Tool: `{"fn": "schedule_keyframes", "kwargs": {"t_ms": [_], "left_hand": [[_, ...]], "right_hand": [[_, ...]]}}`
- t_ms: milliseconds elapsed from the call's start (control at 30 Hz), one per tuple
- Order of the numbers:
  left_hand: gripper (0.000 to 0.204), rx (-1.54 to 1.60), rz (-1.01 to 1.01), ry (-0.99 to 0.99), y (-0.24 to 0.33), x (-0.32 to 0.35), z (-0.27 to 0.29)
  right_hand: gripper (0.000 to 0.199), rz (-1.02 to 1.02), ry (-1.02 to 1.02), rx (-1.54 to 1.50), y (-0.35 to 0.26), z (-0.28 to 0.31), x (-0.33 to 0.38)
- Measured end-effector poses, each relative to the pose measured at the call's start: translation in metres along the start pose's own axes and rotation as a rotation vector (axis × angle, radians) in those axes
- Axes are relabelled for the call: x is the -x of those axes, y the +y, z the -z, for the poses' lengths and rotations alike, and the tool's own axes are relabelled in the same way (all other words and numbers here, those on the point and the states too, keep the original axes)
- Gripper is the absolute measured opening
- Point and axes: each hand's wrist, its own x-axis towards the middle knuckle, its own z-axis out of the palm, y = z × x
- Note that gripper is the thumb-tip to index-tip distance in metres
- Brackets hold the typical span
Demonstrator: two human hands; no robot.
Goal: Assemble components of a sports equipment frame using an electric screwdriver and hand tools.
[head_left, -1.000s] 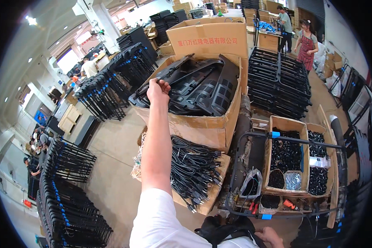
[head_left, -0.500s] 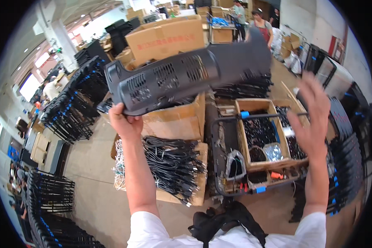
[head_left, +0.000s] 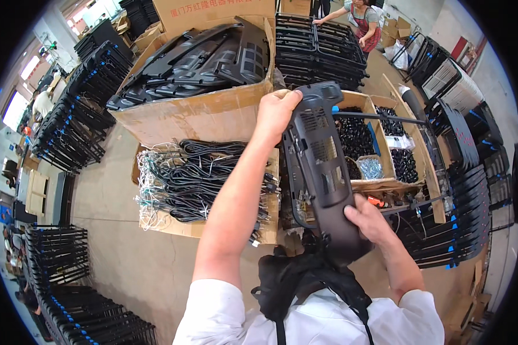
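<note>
A long black plastic housing (head_left: 331,183) with vent slots hangs upright in front of me, its wide end low near my chest. At its top end, my left hand (head_left: 278,112) is closed on the left corner. Lower down, my right hand (head_left: 367,218) grips its right edge, thumb on the front face; the other fingers are hidden behind it. Behind the housing is a wooden compartment box (head_left: 392,185) with small black parts and a bag of silvery screws (head_left: 370,168). Bundled black power cords (head_left: 207,178) lie left of my left forearm.
A large cardboard box (head_left: 213,118) full of similar black housings (head_left: 201,60) stands at the far left. Black metal frames (head_left: 319,49) are stacked behind, beside a person in a red apron (head_left: 369,29). More racked frames line the left (head_left: 77,112) and right (head_left: 457,213).
The housing has swung from level and raised to upright and close to my body. My right hand, open and apart from it before, now grips it. The view has tilted down.
</note>
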Motion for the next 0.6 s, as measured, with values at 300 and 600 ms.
{"fn": "schedule_keyframes", "kwargs": {"t_ms": [300, 600], "left_hand": [[0.051, -0.294, -0.086, 0.298, -0.121, 0.141, -0.04], [0.069, -0.812, -0.047, 0.271, -0.213, 0.231, -0.068]], "right_hand": [[0.043, 0.09, 0.596, -0.02, 0.141, 0.018, -0.169], [0.043, -0.043, 0.56, -0.05, 0.173, -0.017, -0.202]]}}
